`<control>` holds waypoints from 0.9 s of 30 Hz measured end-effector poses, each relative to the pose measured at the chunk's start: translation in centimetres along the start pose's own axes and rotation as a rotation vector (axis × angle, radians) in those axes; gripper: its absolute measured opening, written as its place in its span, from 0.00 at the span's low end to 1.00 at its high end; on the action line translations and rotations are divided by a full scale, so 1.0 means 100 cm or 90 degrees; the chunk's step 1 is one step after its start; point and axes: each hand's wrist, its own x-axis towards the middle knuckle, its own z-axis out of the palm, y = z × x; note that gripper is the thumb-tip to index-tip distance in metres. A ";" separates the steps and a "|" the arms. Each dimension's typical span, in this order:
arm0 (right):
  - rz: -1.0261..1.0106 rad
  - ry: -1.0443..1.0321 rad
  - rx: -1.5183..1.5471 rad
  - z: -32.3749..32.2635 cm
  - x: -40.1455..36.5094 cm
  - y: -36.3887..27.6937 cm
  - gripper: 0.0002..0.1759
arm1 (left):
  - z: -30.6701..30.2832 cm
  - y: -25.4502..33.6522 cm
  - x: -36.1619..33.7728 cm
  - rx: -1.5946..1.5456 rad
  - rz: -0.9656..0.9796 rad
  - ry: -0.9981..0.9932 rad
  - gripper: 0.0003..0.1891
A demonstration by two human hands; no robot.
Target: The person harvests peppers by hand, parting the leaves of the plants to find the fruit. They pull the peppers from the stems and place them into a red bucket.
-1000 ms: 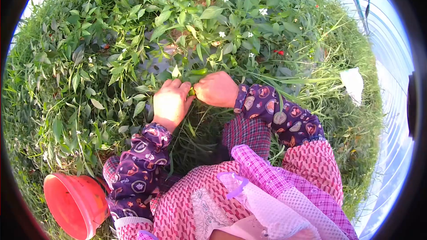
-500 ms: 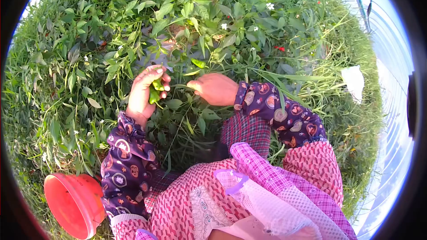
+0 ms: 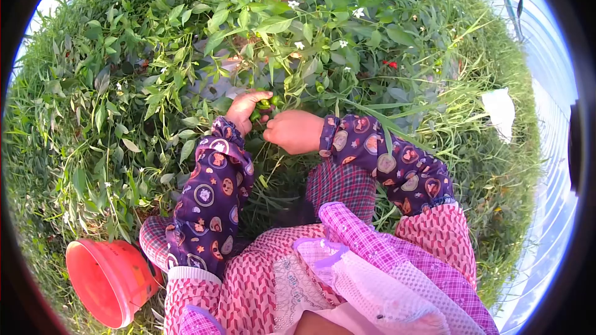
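Observation:
My left hand (image 3: 244, 112) is curled around several green peppers (image 3: 263, 106), which show between its thumb and fingers. Close against it on the right, my right hand (image 3: 297, 131) is closed, the back of the hand facing up. Its fingertips point toward the peppers, and whatever they grip is hidden. Both hands are low among leafy pepper plants (image 3: 273, 25). Another green pepper (image 3: 320, 87) hangs among the leaves just above my right hand.
A red bucket (image 3: 128, 285) lies tipped beside my left sleeve at the lower left. Red peppers (image 3: 390, 64) and white flowers (image 3: 358, 13) dot the foliage. Long grass blades (image 3: 385, 118) cross over my right forearm. A white scrap (image 3: 498, 113) lies at the right, near the clear plastic wall.
My left hand has moved right with the green peppers and now meets my right hand. The right hand has shifted slightly left and turned its back upward.

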 end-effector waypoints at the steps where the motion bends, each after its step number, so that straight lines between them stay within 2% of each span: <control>1: -0.003 -0.016 -0.009 0.000 0.000 0.001 0.09 | -0.002 -0.004 0.004 0.003 0.000 0.001 0.14; 3: -0.003 -0.003 -0.005 0.000 -0.003 0.002 0.09 | 0.008 -0.002 -0.010 -0.050 0.173 -0.057 0.13; 4: -0.002 0.007 0.000 0.000 -0.005 0.001 0.09 | 0.012 0.004 -0.015 -0.046 0.171 -0.056 0.13; 6: -0.006 0.024 0.006 0.003 -0.004 0.005 0.09 | 0.013 0.011 -0.020 -0.060 0.278 0.013 0.14; 7: -0.014 0.036 0.007 0.003 -0.002 0.006 0.09 | 0.018 0.011 -0.019 -0.078 0.372 0.029 0.13; 8: -0.016 0.042 0.007 0.004 -0.001 0.007 0.09 | 0.023 0.011 -0.020 -0.073 0.374 0.032 0.13; 10: 0.012 0.050 -0.020 0.007 0.001 0.009 0.07 | 0.040 0.013 -0.029 0.053 0.668 0.170 0.11; 11: 0.011 0.056 -0.020 0.005 0.001 0.010 0.07 | 0.058 0.018 -0.049 0.113 0.711 0.223 0.11; 12: -0.010 0.103 -0.002 0.002 0.001 0.013 0.08 | 0.069 0.024 -0.074 0.413 0.835 0.345 0.14; 14: -0.033 0.152 0.017 0.000 0.003 0.010 0.08 | 0.080 0.035 -0.095 0.659 1.068 0.317 0.17; 16: 0.036 0.339 0.227 -0.001 0.011 0.003 0.07 | 0.084 0.033 -0.104 0.646 1.074 0.300 0.18; 18: 0.013 0.361 0.183 0.000 0.016 0.004 0.07 | 0.081 0.029 -0.109 0.616 1.079 0.303 0.17; 20: 0.024 0.264 0.126 0.000 0.013 0.004 0.07 | 0.079 0.024 -0.115 0.559 1.047 0.341 0.13; 21: 0.024 0.264 0.126 0.000 0.011 0.003 0.07 | 0.078 0.020 -0.119 0.455 1.007 0.360 0.13; 22: 0.013 0.198 0.079 -0.001 0.010 0.003 0.07 | 0.077 0.016 -0.123 0.352 0.964 0.378 0.12; 23: 0.002 0.133 0.032 -0.001 0.009 0.002 0.08 | 0.078 0.022 -0.136 0.216 0.938 0.342 0.13; 24: 0.000 0.133 0.033 0.000 0.008 0.001 0.08 | 0.084 0.033 -0.154 0.067 0.885 0.314 0.15; 25: 0.015 0.089 0.005 0.003 0.008 0.000 0.06 | 0.077 0.045 -0.170 0.004 0.892 0.258 0.15; 27: 0.031 0.023 -0.023 0.002 0.011 -0.002 0.07 | 0.054 0.060 -0.212 -0.010 0.905 0.309 0.13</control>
